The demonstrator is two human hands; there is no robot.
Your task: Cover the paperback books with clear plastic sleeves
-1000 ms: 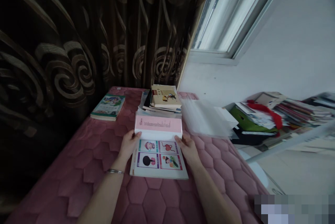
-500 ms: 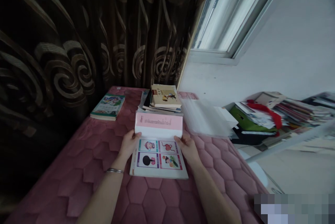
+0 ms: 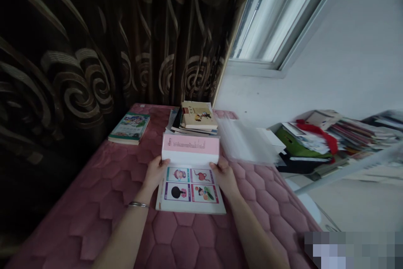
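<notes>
A picture book lies on the pink quilted mattress in front of me, with coloured cartoon panels facing up. Its far part, a white flap with a pink printed band, is raised and tilted. My left hand grips the left edge of that flap, thumb on top. On the right edge, my right hand pinches it the same way. The fingers beneath are hidden. Just beyond stands a stack of books, a beige one on top. Clear plastic sheets lie right of the stack.
A green-edged book rests at the mattress's left edge. Dark patterned curtains hang behind. On the right, a shelf carries a green bag, a red strip of cloth and piled papers. A window is above.
</notes>
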